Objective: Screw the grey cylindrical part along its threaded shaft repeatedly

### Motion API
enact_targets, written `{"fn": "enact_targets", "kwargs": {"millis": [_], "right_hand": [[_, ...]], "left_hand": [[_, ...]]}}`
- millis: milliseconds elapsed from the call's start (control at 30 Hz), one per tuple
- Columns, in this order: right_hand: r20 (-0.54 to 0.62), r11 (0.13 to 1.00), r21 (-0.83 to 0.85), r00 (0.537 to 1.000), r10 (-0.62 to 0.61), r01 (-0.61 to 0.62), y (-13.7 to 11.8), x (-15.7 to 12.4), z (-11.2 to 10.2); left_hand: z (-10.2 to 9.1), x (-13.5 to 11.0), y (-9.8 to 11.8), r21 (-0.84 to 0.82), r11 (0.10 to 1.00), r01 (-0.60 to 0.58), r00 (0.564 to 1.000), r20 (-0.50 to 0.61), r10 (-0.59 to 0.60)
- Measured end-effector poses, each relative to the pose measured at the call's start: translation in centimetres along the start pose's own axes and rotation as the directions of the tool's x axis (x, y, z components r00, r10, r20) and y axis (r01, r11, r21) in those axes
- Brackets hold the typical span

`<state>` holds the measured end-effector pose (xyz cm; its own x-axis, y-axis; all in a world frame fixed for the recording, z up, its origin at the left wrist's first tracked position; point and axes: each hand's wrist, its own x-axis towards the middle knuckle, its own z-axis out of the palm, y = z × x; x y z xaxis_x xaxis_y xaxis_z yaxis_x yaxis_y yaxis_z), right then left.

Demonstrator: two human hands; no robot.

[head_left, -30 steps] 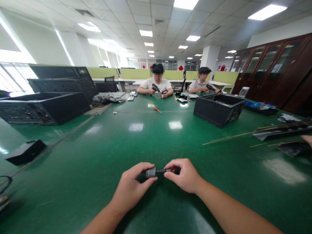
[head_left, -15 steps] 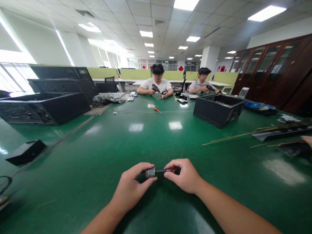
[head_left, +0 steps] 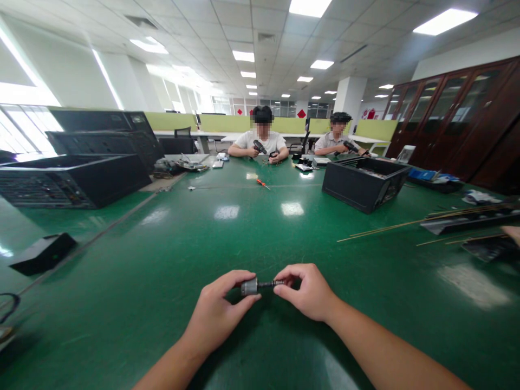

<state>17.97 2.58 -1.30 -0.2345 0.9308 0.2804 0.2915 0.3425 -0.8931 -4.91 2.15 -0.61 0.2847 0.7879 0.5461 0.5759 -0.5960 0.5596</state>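
Note:
Close in front of me, just over the green tabletop, I hold a small electric motor (head_left: 249,286), a grey metal cylinder with a thin dark shaft (head_left: 267,284) sticking out to the right. My left hand (head_left: 221,309) grips the cylinder between thumb and fingers. The far end of the shaft, which looks ridged, is pinched between the thumb and fingertips of my right hand (head_left: 306,292). Motor and shaft lie roughly level between both hands. The tip of the shaft is hidden by my right fingers.
Ahead on the green table (head_left: 195,238) lies a red-handled screwdriver (head_left: 263,184). Black computer cases stand left (head_left: 114,181) and right (head_left: 357,187). Thin brass-coloured rods (head_left: 390,227) lie at right, a black box (head_left: 44,253) at left. Two people (head_left: 262,142) sit opposite, each with a power drill.
The motor has shifted very slightly left with my left hand. My right hand keeps nearly the same place at the shaft.

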Motion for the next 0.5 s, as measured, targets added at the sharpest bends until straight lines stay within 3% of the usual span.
{"fn": "enact_targets", "kwargs": {"millis": [500], "right_hand": [[0.002, 1.0, 0.008, 1.0, 0.012, -0.012, 0.15, 0.07, -0.11]], "left_hand": [[0.07, -0.04, -0.37, 0.014, 1.0, 0.017, 1.0, -0.004, -0.017]]}}
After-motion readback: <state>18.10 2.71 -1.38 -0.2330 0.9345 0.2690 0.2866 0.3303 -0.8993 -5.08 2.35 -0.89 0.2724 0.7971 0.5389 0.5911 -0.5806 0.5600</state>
